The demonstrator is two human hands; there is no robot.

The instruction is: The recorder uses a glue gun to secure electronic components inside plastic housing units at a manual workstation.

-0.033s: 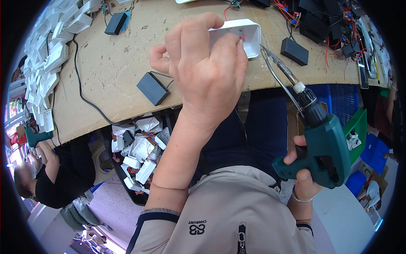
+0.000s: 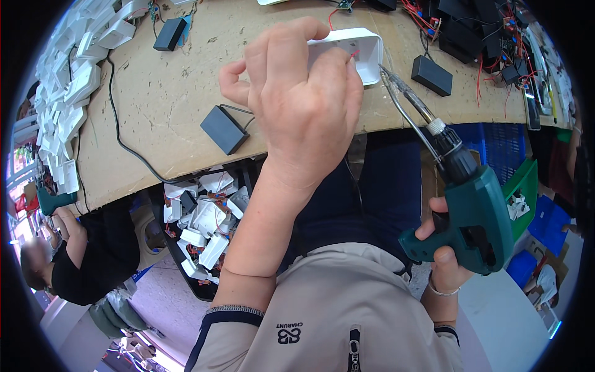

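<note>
My left hand [image 2: 304, 93] is closed over the left end of a white plastic case [image 2: 370, 59] at the table's front edge. Its fingers reach inside, beside a short red wire [image 2: 354, 54]; whether they pinch that wire is hidden. My right hand [image 2: 443, 248] grips a green pistol-shaped soldering gun [image 2: 480, 211], a finger at its trigger. The gun's metal tip and thin curved feed tube point up and left, ending close to the case's right wall. A black box [image 2: 224, 129] with a cable lies left of my left wrist.
White cases [image 2: 68, 87] are heaped along the table's left side. Black boxes and red wires [image 2: 477, 80] crowd the far right, near another black box [image 2: 432, 75]. Below the edge stands a bin of white parts [image 2: 207, 223]. A person [image 2: 93, 254] sits at left, holding a green tool.
The soldering gun in my right hand has shifted very slightly to the left. My left hand and the white case stay in nearly the same place.
</note>
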